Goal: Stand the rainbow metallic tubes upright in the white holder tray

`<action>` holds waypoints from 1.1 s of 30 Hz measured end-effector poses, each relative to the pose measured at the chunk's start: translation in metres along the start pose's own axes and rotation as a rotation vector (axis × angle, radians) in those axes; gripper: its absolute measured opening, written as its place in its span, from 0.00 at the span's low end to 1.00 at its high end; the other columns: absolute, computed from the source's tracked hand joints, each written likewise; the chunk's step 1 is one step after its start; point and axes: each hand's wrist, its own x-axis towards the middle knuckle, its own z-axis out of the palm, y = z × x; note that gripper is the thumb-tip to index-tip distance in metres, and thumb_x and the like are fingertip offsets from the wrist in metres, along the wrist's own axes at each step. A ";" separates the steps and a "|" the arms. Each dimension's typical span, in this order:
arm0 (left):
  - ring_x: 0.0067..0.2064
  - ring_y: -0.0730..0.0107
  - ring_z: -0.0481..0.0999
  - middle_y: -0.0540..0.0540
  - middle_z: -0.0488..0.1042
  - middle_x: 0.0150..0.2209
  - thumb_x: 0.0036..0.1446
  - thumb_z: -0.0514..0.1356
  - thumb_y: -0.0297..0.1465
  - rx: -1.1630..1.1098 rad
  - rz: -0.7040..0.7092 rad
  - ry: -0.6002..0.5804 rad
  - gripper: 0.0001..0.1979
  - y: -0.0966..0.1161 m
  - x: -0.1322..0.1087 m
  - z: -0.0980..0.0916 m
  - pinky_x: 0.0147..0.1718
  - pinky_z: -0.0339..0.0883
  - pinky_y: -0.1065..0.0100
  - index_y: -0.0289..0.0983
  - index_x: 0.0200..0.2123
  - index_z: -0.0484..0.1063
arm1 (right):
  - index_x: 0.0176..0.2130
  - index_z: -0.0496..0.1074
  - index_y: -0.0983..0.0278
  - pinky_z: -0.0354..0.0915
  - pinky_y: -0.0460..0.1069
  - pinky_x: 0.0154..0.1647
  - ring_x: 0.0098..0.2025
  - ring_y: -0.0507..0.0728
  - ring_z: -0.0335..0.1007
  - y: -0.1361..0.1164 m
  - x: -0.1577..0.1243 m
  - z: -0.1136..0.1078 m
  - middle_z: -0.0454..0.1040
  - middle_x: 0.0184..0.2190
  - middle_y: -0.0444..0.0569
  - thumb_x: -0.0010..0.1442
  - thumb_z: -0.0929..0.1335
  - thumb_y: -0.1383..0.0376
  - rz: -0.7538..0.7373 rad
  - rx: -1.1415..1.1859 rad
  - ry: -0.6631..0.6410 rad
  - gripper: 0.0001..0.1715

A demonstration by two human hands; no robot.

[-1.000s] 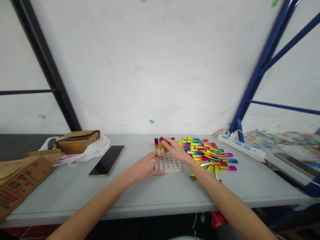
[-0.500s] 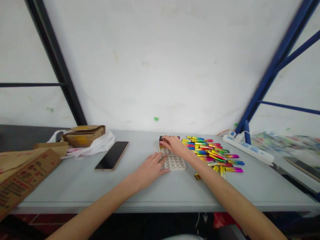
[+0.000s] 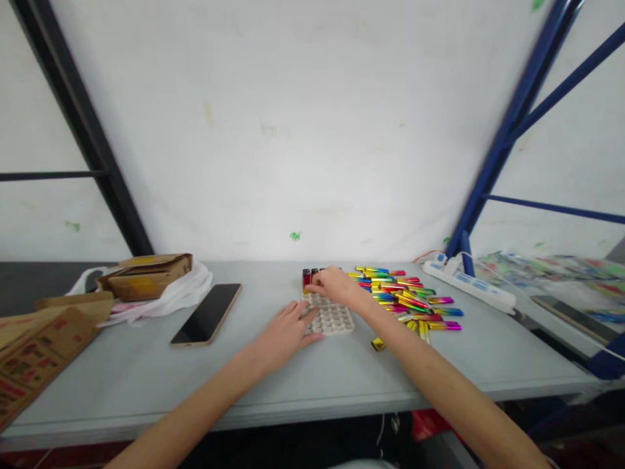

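While flat, tray (image 3: 334, 320) under both hands (image 3: 284, 333) (image 3: 336, 286)

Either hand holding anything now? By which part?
Left hand rests flat on the tray, near-left edge, no grip. Right hand fingertips are at the tops of the upright tubes; a grip cannot be told.
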 end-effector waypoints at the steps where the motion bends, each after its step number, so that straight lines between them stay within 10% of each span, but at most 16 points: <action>1: 0.57 0.47 0.69 0.35 0.69 0.59 0.68 0.49 0.51 -0.020 0.001 0.001 0.31 -0.002 0.000 0.001 0.57 0.64 0.51 0.37 0.62 0.67 | 0.33 0.79 0.65 0.59 0.47 0.32 0.28 0.54 0.71 0.007 -0.004 -0.003 0.79 0.28 0.53 0.68 0.66 0.51 -0.010 0.050 0.021 0.23; 6: 0.57 0.52 0.69 0.38 0.69 0.59 0.67 0.49 0.53 -0.139 0.021 0.029 0.31 -0.011 -0.001 0.004 0.59 0.63 0.52 0.41 0.63 0.68 | 0.33 0.79 0.67 0.58 0.46 0.32 0.27 0.52 0.68 0.053 -0.032 -0.034 0.78 0.25 0.49 0.68 0.67 0.60 0.064 0.151 0.110 0.18; 12: 0.60 0.53 0.69 0.39 0.69 0.59 0.66 0.54 0.51 -0.244 0.006 -0.005 0.28 -0.015 -0.001 -0.001 0.62 0.61 0.53 0.42 0.62 0.68 | 0.40 0.79 0.68 0.64 0.47 0.36 0.33 0.56 0.74 0.089 -0.075 -0.055 0.81 0.33 0.51 0.64 0.68 0.58 0.063 0.366 -0.072 0.16; 21: 0.63 0.53 0.68 0.39 0.68 0.61 0.62 0.59 0.53 -0.324 -0.070 -0.018 0.34 -0.015 0.001 -0.009 0.64 0.60 0.54 0.39 0.63 0.62 | 0.34 0.79 0.62 0.59 0.46 0.28 0.27 0.54 0.70 0.088 -0.094 -0.044 0.78 0.27 0.45 0.54 0.74 0.64 0.118 0.249 -0.282 0.05; 33: 0.60 0.52 0.70 0.40 0.69 0.60 0.60 0.60 0.53 -0.324 -0.069 -0.016 0.33 -0.019 0.002 -0.008 0.61 0.63 0.55 0.41 0.62 0.66 | 0.37 0.79 0.64 0.62 0.48 0.34 0.34 0.57 0.72 0.079 -0.095 -0.048 0.79 0.33 0.48 0.56 0.73 0.66 0.101 0.191 -0.241 0.06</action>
